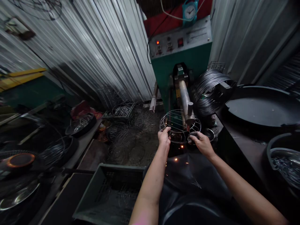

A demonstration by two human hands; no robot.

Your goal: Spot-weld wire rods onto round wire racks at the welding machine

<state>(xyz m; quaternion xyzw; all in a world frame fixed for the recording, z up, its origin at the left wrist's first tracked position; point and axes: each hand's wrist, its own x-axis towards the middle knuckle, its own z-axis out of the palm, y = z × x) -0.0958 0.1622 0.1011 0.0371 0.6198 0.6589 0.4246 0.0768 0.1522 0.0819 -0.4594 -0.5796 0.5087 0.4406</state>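
One round wire frame sits at the tip of one machine arm; the left hand pinches its rim, the right hand curls beside it, grip unclear.

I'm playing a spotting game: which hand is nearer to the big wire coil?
The right. The right hand is below the coil in the picture; the left hand is farther off, below and to the left, gripping the ring.
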